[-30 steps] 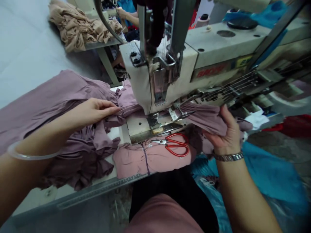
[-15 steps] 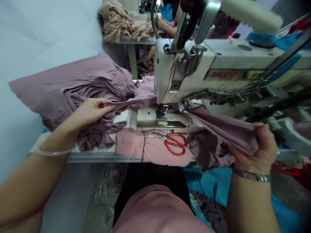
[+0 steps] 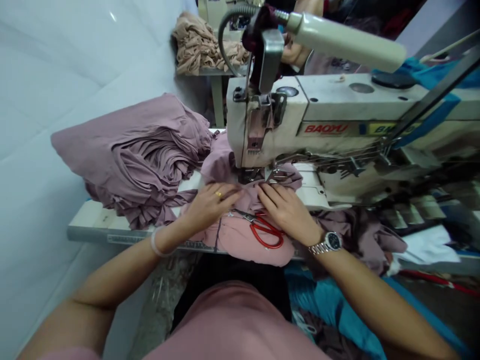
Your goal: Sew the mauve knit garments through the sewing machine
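Lying on tabletop (image 3: 90, 215) near pale wall (image 3: 56, 60), mauve fabric (image 3: 146, 135)

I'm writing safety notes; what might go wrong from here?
The left hand and right hand are on the mauve fabric, close to the needle area of the sewing machine, so either might get caught. The red-handled scissors lie on the pink bundle by the right hand and could be knocked off.

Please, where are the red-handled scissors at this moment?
In the head view, below and slightly right of centre, the red-handled scissors lie on the pink fabric bundle, beside the right hand.
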The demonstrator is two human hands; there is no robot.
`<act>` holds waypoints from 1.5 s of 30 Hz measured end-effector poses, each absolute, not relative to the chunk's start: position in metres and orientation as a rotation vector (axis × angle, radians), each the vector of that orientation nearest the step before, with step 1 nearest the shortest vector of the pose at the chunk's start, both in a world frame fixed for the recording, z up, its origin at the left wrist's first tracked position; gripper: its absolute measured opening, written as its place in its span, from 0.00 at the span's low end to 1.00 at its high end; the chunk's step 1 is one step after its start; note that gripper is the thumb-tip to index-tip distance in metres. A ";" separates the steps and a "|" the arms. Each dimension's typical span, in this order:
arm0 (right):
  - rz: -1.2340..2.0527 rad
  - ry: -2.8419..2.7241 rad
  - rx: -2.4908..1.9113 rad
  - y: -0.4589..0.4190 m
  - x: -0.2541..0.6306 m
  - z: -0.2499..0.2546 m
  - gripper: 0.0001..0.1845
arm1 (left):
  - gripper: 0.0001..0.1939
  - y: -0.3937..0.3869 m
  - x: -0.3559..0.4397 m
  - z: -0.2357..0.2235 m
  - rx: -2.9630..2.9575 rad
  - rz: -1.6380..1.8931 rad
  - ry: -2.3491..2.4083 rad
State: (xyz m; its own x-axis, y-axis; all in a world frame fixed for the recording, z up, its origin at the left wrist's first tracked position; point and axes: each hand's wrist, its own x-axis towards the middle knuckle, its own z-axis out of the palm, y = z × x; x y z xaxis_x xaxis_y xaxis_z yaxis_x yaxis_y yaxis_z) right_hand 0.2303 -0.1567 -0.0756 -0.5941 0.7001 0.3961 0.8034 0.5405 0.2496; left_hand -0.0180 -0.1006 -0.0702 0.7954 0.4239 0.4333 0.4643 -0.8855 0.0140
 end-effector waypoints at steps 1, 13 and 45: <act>-0.662 -2.533 -1.263 -0.158 0.235 -0.076 0.26 | 0.18 -0.099 -0.022 -0.075 -2.825 -0.656 -0.737; -0.625 -2.485 -1.294 -0.169 0.213 -0.074 0.23 | 0.18 -0.108 -0.025 -0.071 -2.780 -0.637 -0.769; -0.528 -2.331 -1.607 -0.176 0.176 -0.070 0.23 | 0.19 -0.122 -0.002 -0.061 -2.768 -0.543 -0.887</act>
